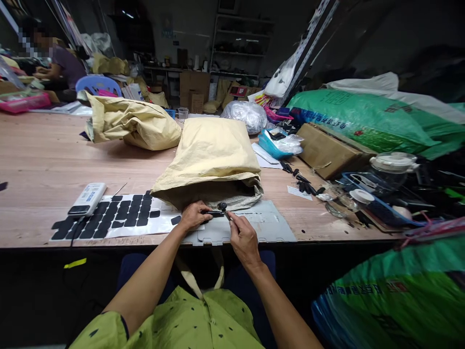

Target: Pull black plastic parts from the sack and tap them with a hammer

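My left hand [192, 216] is closed on a small slim black part [214, 213], pressing it down at the mouth of a yellow woven sack [218, 150]. My right hand [245, 238] grips a thin metal-shafted tool with a round dark head [222, 207], held right by the black part; whether the two touch I cannot tell. Both hands are above a light grey board [267, 225] at the table's front edge. Left of them lies a white sheet [160, 227] of black rounded stickers [105, 218]. The inside of the sack is dark.
A white corded device [87, 199] rests by the stickers. Behind is a second yellow sack [141, 121]. To the right are black parts [303, 182], a teal basket [278, 145], a cardboard box [327, 150] and green sacks [363, 116]. Another person [65, 68] sits far left.
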Motion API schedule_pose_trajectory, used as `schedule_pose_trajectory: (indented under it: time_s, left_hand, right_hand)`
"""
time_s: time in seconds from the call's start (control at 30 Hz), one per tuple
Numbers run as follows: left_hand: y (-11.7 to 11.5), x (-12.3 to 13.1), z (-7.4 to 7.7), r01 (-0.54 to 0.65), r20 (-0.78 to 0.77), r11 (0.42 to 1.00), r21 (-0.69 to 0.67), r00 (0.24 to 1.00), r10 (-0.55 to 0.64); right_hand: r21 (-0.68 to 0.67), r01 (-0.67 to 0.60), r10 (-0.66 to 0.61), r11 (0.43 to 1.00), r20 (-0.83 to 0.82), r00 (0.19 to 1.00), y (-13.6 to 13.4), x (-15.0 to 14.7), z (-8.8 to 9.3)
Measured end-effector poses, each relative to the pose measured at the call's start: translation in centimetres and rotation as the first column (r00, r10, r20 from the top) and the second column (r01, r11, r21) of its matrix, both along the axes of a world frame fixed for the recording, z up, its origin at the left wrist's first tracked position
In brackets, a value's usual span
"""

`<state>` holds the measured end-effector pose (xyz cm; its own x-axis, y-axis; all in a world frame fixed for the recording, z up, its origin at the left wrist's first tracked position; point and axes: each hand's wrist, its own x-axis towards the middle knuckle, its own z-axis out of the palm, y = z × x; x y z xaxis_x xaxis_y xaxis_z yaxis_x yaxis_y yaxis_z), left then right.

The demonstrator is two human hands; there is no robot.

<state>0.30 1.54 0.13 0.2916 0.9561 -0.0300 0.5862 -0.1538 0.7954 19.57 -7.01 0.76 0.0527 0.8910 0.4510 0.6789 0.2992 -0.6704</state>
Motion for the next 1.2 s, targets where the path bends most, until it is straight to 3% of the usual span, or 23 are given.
schedule_pose_trajectory:
  time_s: [0.13, 0.3, 0.5, 0.67, 0.9, 1.0, 1.2]
  left_hand:
    - [-0.1, 0.0, 0.1, -0.003, -0.010, 1.000, -0.004, 1.000, 0.003]
    - [0.1, -0.2, -0.1, 0.025, -0.012, 0.999, 0.028, 1.000, -0.025]
    - [0.1, -0.5, 0.2, 0.089, -0.016, 0.994, 0.069, 0.996, -0.088]
    - [-0.1, -0.5, 0.7, 0.129, -0.032, 0.990, 0.060, 0.991, -0.127]
    - [-0.2, -0.6, 1.4, 0.157, -0.103, 0.985, 0.074, 0.984, -0.149]
    - [-1.9, -0.7, 1.2, 0.179, -0.183, 0.970, 0.162, 0.972, -0.149]
    - [-8.6, -1.8, 0.0, 0.326, -0.265, 0.868, 0.374, 0.935, -0.236]
  right_hand:
    - [-0.042, -0.009, 0.010, 0.999, 0.007, 1.000, 0.2, 0.3, -0.4]
    - [0.019, 0.103, -0.103, 0.995, 0.006, 0.995, 2.3, 1.8, 0.3]
    - [-0.131, 0.308, -0.263, 0.942, 0.279, 0.923, 5.3, 4.0, -0.5]
    - [-0.049, 0.354, -0.284, 0.934, 0.497, 0.820, 5.4, 3.8, -1.8]
    - [-0.010, 0.365, -0.298, 0.931, 0.559, 0.774, 5.3, 3.4, -1.9]
    - [-0.015, 0.366, -0.296, 0.930, 0.557, 0.776, 5.4, 3.5, -1.9]
    - [-0.021, 0.370, -0.298, 0.929, 0.549, 0.781, 5.4, 3.3, -1.9]
